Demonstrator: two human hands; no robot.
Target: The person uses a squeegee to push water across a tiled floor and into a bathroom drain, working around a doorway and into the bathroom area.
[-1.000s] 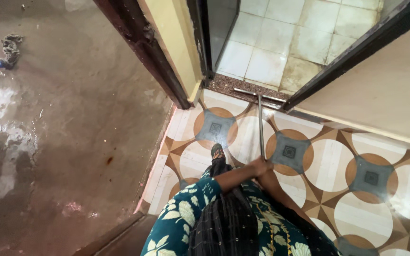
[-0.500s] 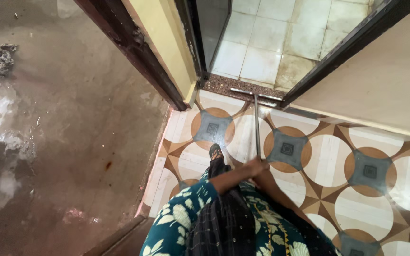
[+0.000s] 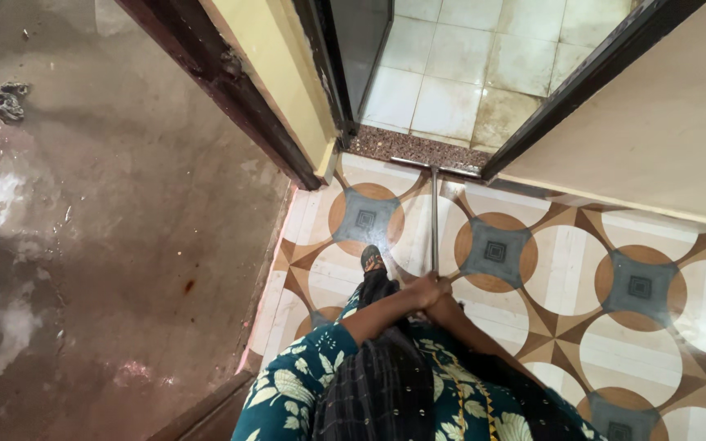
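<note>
Both hands meet at the near end of a long thin handle: the left hand (image 3: 420, 292) and the right hand (image 3: 441, 289) are closed around the top of the pole (image 3: 434, 220), one against the other, so close together that it is hard to tell where one ends and the other begins. The two forearms come up from a dark green dress with pale leaves (image 3: 304, 392) and converge on that grip. The pole looks like a stiff, slim metal or painted shaft, light enough for its length, and smooth, so it would likely turn in the palm if held loosely; the two-handed hold at the upper end seems the natural place to take it, with room lower down for a spread grip if more push is wanted. From the hands its long axis runs almost straight away from the person, pointing at the doorway ahead. At the far end sits a narrow crossbar head (image 3: 435, 166), set square to the shaft and lying along the speckled stone threshold (image 3: 406, 149), touching the floor just at its edge. This looks like a floor wiper or squeegee, though the blade itself is too thin to make out. The pole crosses patterned floor tiles (image 3: 639, 286) with brown circles and grey squares. A sandalled foot (image 3: 372, 261) stands just left of the shaft. Beyond the threshold lie pale square tiles (image 3: 459, 73); to the left, past a dark door frame (image 3: 230, 90), a wet concrete floor (image 3: 83, 245) spreads out.
</note>
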